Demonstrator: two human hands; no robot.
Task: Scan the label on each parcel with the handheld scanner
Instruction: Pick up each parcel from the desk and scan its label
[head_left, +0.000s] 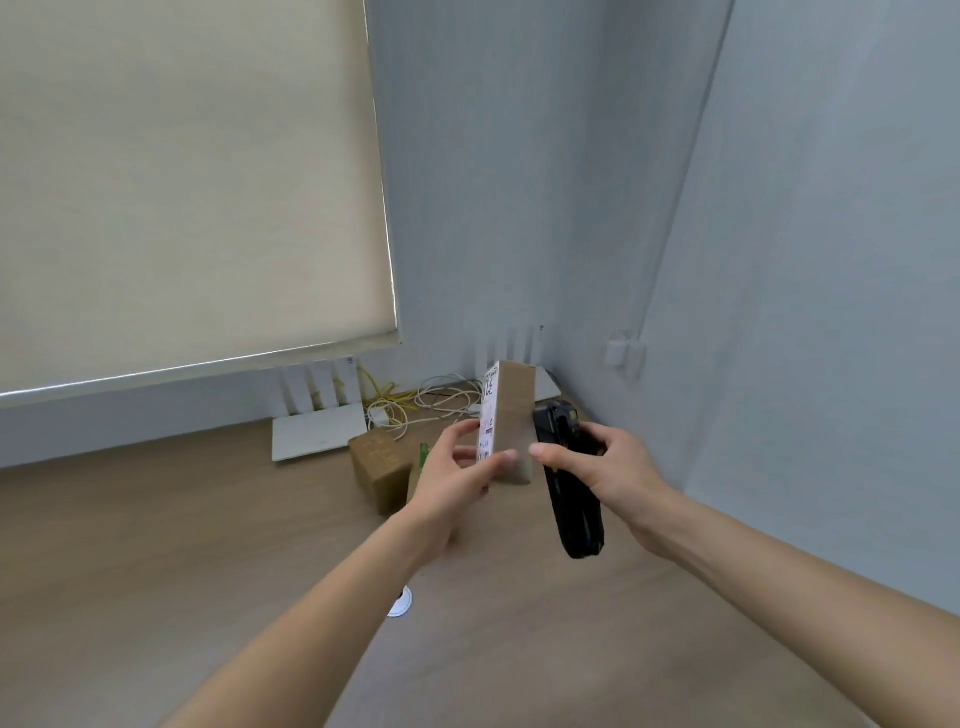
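My left hand (460, 467) holds a small brown cardboard parcel (514, 415) upright above the desk. Its white printed label (489, 415) faces left, away from the scanner. My right hand (608, 462) grips the black handheld scanner (569, 483), which sits just right of the parcel, its head close to the parcel's brown side. My right thumb touches the parcel's lower right edge. A second brown parcel (376, 467) lies on the desk behind my left hand, partly hidden by it.
The wooden desk (208, 545) runs to the grey walls in a corner. A white router (317, 421) and tangled yellow and white cables (415, 402) sit at the back. A small white round object (400, 605) lies under my left forearm. A green item (424, 454) peeks out beside the second parcel.
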